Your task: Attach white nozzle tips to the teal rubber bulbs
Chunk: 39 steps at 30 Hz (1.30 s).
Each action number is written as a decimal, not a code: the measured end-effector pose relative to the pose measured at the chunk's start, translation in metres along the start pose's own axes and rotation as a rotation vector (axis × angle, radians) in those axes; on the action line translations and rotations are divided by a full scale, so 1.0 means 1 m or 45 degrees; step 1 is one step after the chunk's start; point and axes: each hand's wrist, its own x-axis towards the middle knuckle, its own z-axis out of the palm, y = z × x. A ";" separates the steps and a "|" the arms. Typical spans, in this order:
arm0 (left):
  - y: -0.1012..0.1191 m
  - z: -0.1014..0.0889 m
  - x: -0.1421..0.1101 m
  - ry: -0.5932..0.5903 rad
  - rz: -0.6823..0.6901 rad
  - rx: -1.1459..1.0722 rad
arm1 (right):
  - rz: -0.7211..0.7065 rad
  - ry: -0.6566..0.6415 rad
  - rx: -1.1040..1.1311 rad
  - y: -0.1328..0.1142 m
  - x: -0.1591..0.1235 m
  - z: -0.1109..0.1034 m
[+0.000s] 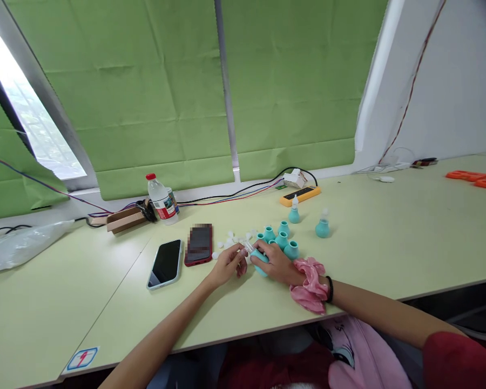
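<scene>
My right hand, with a pink scrunchie at the wrist, is wrapped round a teal rubber bulb. A clear plastic nozzle sits at the bulb's mouth, and my left hand pinches at that nozzle with thumb and fingertips. Just beyond my hands stand several open-necked teal bulbs in a cluster. Small whitish clear plastic pieces lie scattered to their left. Farther back are two teal bulbs with clear tips on them, one bulb near the yellow device and another bulb to its right.
Two phones, one pale-cased and one red-cased, lie left of my hands. Behind them are a red-capped bottle and a cardboard tray. A yellow device and cables lie near the wall; orange objects are far right.
</scene>
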 end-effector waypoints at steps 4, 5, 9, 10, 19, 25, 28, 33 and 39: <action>0.002 0.002 -0.003 0.060 0.037 0.254 | -0.021 -0.011 -0.054 0.001 0.000 0.000; 0.003 0.002 -0.004 0.084 0.055 0.325 | -0.025 -0.011 -0.069 0.001 0.000 0.000; 0.007 0.003 -0.005 0.134 0.097 0.470 | -0.030 -0.008 -0.115 0.001 -0.001 0.001; 0.008 0.004 -0.005 0.138 0.099 0.481 | -0.028 -0.009 -0.119 0.001 -0.001 0.001; 0.002 0.003 -0.002 0.202 0.094 0.457 | -0.004 -0.020 -0.121 -0.001 0.000 0.002; 0.002 0.003 -0.003 0.211 0.065 0.410 | 0.007 0.002 -0.096 -0.005 0.000 0.000; 0.004 0.002 -0.004 0.214 0.086 0.443 | -0.001 0.008 -0.103 -0.005 0.000 0.000; 0.008 -0.001 -0.005 0.150 0.121 0.592 | -0.009 0.000 -0.142 -0.004 0.000 0.000; 0.012 -0.002 -0.005 0.129 0.159 0.750 | -0.035 -0.011 -0.233 0.001 -0.001 0.002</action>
